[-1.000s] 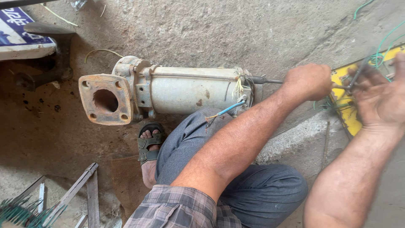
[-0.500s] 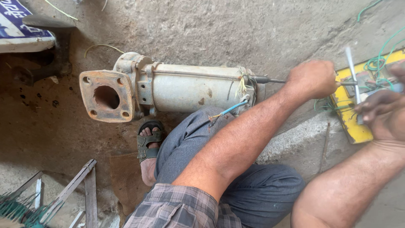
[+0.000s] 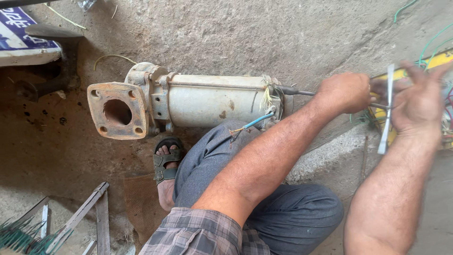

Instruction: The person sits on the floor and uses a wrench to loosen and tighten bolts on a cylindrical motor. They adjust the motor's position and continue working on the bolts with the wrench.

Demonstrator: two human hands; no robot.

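Observation:
A pale cylindrical pump motor [image 3: 212, 101] with a rusty square flange [image 3: 118, 111] lies on the concrete floor. A blue wire [image 3: 257, 122] and yellowish strands hang from its right end. My left hand [image 3: 344, 92] is closed around the handle of a thin dark tool shaft [image 3: 295, 91] whose tip meets the motor's right end. Just right of that fist, my right hand [image 3: 420, 101] grips a flat pale metal tool [image 3: 388, 111], blurred and held upright. My knee in grey trousers [image 3: 222, 156] sits below the motor.
A yellow board [image 3: 436, 61] with green and red wires lies behind my right hand. A blue-and-white sign [image 3: 23, 40] rests at top left. Metal frame bars [image 3: 89, 208] and green bristles [image 3: 19, 238] are at bottom left. My sandalled foot [image 3: 165, 160] is under the flange.
My right hand, open over the yellow board a second ago, now holds the flat metal tool and has brought it closer to my left fist. The left hand stayed on the shaft.

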